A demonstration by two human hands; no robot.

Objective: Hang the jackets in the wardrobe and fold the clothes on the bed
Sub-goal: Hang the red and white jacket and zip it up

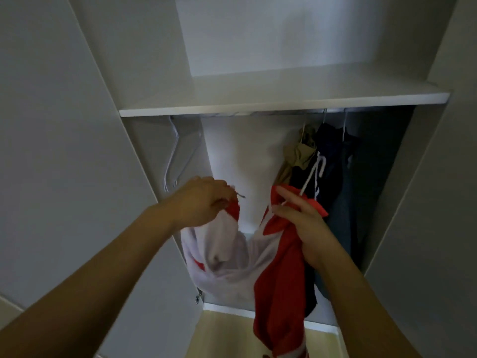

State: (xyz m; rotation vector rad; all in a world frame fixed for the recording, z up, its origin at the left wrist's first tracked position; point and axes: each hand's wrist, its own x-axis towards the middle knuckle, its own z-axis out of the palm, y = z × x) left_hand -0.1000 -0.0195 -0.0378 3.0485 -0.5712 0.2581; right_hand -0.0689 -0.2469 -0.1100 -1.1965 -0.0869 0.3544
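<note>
White wardrobe (64,151) fills the view, doors swung open left and right; a white shelf (284,99) spans it above a hanging rail (258,112) that runs just under the shelf edge. Pale wood floor (227,337) shows below the wardrobe base.

Red and white jacket (247,264) — held up in front of the open compartment, between both hands, sagging in the middle, red panel trailing down toward the floor. No writing or brand mark legible on it.

On the rail, right side: dark clothes (340,182) and a tan garment (299,156), hanging close together. Left side: bare white hangers (175,156).

Left hand (201,202) — fingers curled down, pinching the red edge of the jacket's left side. Right hand (307,226) — fingers curled round the jacket's red right side; a white hanger (313,174) rises from this grip, hook uppermost, not on the rail.
</note>
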